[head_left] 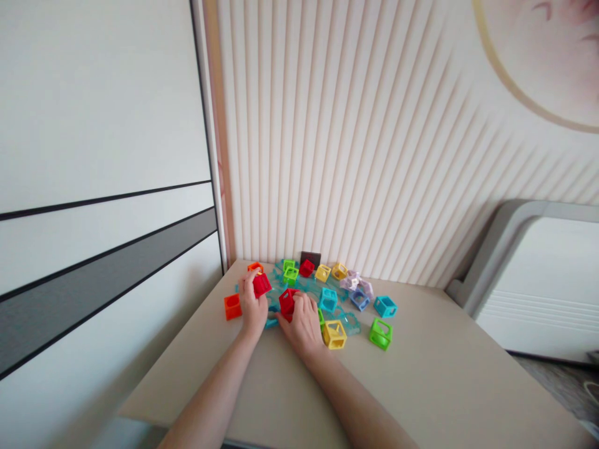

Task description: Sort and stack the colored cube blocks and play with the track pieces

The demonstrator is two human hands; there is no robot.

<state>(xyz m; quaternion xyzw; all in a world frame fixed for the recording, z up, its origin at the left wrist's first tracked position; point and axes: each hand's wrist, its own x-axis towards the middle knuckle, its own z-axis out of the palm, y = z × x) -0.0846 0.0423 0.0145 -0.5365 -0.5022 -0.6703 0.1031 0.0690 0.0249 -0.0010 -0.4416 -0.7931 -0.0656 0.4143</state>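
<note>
My left hand is closed around a red hollow cube block, raised a little over the table. Close beside it, my right hand grips a second red hollow cube block by its right side. The two red blocks are apart. Left of my left hand lies an orange cube block, and another orange block is partly hidden behind its fingers. Just right of my right hand are a yellow cube block and a partly covered green one. Translucent teal pieces spread out behind the hands.
Several more blocks lie on the beige table, among them a blue one and a green one. A pale purple piece and a dark flat object are near the ribbed wall. A white cabinet borders the left.
</note>
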